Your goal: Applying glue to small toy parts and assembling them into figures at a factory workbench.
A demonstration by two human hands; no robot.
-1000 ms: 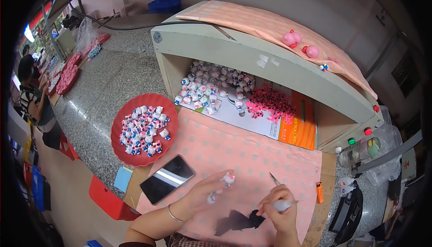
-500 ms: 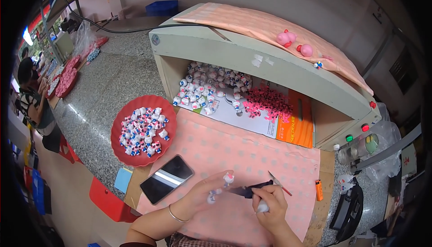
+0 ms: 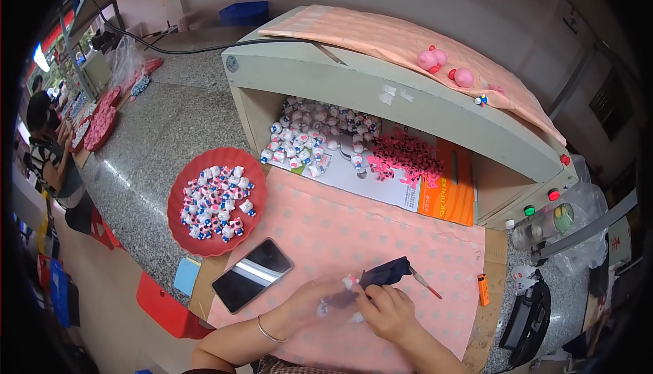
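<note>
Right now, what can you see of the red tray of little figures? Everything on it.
The red tray is round and shallow, plastic by its look, with a low raised rim. It lies flat on the speckled grey counter, its right edge meeting the pink dotted cloth. A loose heap of small figures, white with blue and red or pink parts, fills its middle and leaves the rim bare. A dark phone lies just below it, apart. Neither hand touches it.

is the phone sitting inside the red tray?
No, the phone lies on the pink cloth, beside the red tray of small figurines.
</note>
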